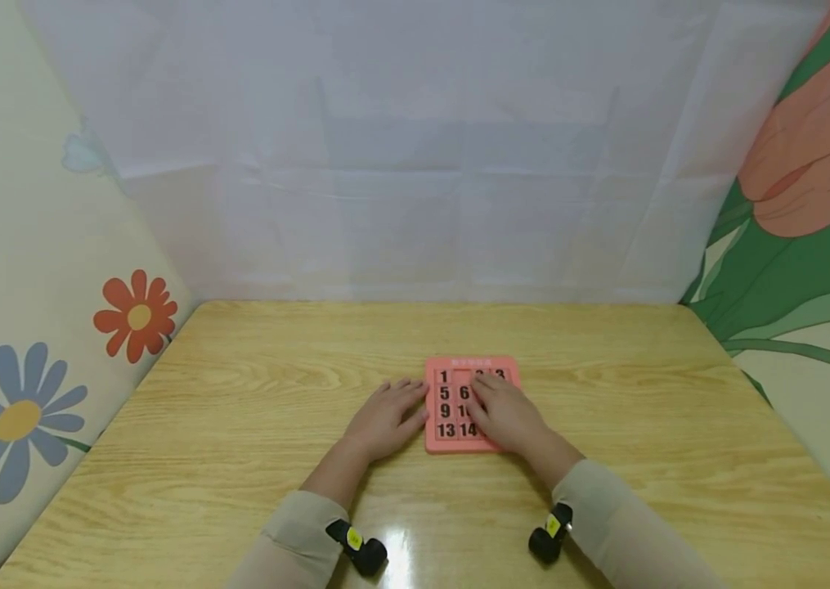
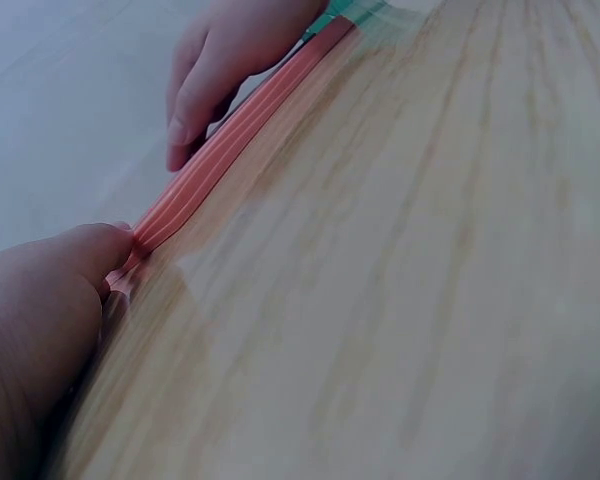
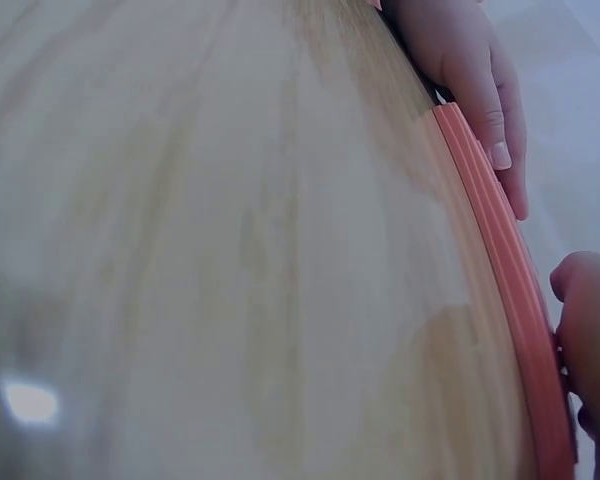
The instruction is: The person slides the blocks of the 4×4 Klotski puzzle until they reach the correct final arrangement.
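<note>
A pink number sliding puzzle (image 1: 438, 447) lies flat on the wooden table. Black numerals mark its tiles, and a gap (image 1: 463, 375) shows in the top row just right of the 1. My left hand (image 1: 382, 420) lies along the puzzle's left edge, fingers extended and thumb touching the side. Over the right part of the board is my right hand (image 1: 512, 415), its fingers reaching onto the upper tiles and covering several of them. The left wrist view shows the puzzle's side (image 2: 245, 135) with the left thumb (image 2: 105, 245) at its corner.
The wooden table (image 1: 238, 360) extends around the puzzle. A white sheet (image 1: 400, 221) hangs behind it, with flower-patterned panels (image 1: 17, 245) on both sides. Small black cameras (image 1: 366, 556) sit on both wrists.
</note>
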`<state>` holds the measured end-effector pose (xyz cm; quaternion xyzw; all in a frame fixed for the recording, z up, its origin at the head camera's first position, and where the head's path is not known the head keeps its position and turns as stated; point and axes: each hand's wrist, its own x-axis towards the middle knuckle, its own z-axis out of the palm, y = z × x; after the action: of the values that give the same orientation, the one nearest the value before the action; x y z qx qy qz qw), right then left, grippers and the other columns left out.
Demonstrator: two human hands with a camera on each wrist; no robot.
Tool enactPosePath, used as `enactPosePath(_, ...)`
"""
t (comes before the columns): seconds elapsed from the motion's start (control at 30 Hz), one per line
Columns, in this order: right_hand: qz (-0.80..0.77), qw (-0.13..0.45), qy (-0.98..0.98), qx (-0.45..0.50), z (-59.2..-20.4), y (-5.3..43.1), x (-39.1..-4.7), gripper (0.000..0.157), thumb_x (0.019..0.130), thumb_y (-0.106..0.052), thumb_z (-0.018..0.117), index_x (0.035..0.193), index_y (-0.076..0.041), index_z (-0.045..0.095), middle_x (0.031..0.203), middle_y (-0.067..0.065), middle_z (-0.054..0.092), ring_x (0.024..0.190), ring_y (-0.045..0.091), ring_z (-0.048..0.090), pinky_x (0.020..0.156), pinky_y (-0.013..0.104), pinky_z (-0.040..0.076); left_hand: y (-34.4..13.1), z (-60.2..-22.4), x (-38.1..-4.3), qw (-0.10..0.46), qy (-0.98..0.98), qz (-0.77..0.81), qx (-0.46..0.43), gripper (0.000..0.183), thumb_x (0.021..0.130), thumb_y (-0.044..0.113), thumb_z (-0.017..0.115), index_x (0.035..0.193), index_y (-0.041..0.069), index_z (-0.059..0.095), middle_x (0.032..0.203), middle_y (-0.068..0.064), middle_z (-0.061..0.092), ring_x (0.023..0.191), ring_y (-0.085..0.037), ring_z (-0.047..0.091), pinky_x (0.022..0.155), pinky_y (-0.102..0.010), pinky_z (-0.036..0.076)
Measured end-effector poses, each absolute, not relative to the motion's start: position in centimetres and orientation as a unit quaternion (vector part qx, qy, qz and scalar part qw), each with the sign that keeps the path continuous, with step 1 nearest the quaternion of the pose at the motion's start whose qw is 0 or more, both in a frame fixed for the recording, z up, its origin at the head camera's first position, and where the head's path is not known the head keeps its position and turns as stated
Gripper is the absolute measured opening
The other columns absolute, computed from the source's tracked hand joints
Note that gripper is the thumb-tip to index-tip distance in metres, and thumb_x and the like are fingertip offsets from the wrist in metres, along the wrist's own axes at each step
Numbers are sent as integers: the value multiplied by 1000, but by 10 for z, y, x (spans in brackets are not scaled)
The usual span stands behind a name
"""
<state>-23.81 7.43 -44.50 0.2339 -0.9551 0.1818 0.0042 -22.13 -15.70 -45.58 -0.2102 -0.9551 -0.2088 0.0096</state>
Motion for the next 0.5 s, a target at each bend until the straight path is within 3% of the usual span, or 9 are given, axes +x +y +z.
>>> enactPosePath(0.5,179,-6,-955,235,-446,65,-239,52,103,-36,44,143,-3,49,152,13,45,144,31,39,121,46,30,-156,-456,-221,2,-957,-208,-203,53,102,37,48,147,11,45,152,-6,46,146,-29,35,125,-48,18)
